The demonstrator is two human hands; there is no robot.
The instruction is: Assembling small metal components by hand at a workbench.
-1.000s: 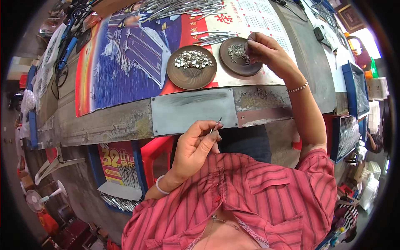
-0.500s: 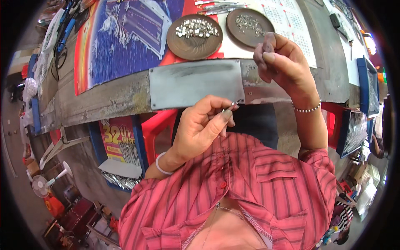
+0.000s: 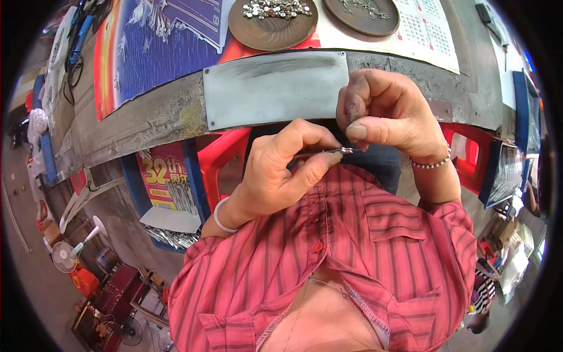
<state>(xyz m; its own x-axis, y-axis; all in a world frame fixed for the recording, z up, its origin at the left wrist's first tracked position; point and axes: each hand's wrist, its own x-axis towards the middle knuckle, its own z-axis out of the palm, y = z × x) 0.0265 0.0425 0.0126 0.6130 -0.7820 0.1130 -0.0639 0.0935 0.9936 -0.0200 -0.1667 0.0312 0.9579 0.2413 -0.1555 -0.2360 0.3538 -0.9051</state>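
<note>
My left hand (image 3: 281,164) is closed in a pinch around a slim silver metal piece (image 3: 347,151), whose small bent tip sticks out past the thumb and forefinger. Just above that tip, my right hand (image 3: 393,114) has its thumb and blackened fingertips pressed together. Anything between them is too small or hidden to make out. Both hands are near the table's front edge, by a pale rectangular plate (image 3: 275,97) fixed there with screws. A brown round dish (image 3: 270,36) beyond holds many small shiny round pieces. Another brown dish (image 3: 384,26), to its right, carries tiny thin metal bits.
A blue printed sheet (image 3: 170,64) and a white sheet with red marks (image 3: 434,44) cover the table. Under the table edge are a red stool (image 3: 220,155) and a blue bin (image 3: 196,176) of metal parts. Another blue bin (image 3: 498,176) stands at right.
My right hand has come down from beside the right dish to the tip of the metal piece in my left hand. The view has shifted slightly, so the dishes appear higher.
</note>
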